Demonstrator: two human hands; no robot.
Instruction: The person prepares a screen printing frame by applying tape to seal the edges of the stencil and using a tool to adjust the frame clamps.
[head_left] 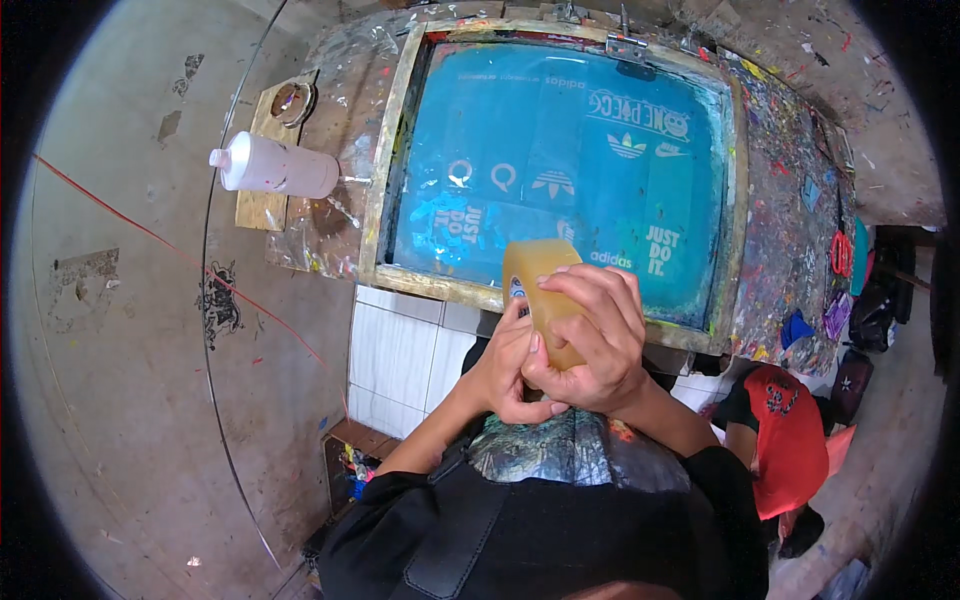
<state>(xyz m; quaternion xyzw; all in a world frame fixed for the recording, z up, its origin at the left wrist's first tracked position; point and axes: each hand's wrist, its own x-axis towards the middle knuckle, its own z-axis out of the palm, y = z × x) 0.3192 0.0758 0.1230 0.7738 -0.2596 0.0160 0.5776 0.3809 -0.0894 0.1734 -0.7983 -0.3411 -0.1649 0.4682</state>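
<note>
A wide roll of clear yellowish packing tape (pixel 540 262) is held upright in front of my chest, above the near edge of the screen frame. My left hand (pixel 505 370) grips it from the lower left, fingers reaching toward its core. Curled over its right side, my right hand (pixel 595 340) has its fingers on the outer face of the roll. Beyond the hands lies a wooden-framed printing screen (pixel 375 215) with teal mesh (pixel 545 130) that bears pale logos and lettering. Shiny patches show at the mesh's lower left.
A translucent pinkish bottle (pixel 285 168) lies by a tape ring (pixel 292 103) on a wooden board at left. A metal hinge clamp (pixel 628 48) holds the frame's far side. Red-handled scissors (pixel 841 254) rest on the paint-splattered table (pixel 780 200). Another person in red (pixel 790 440) is at lower right.
</note>
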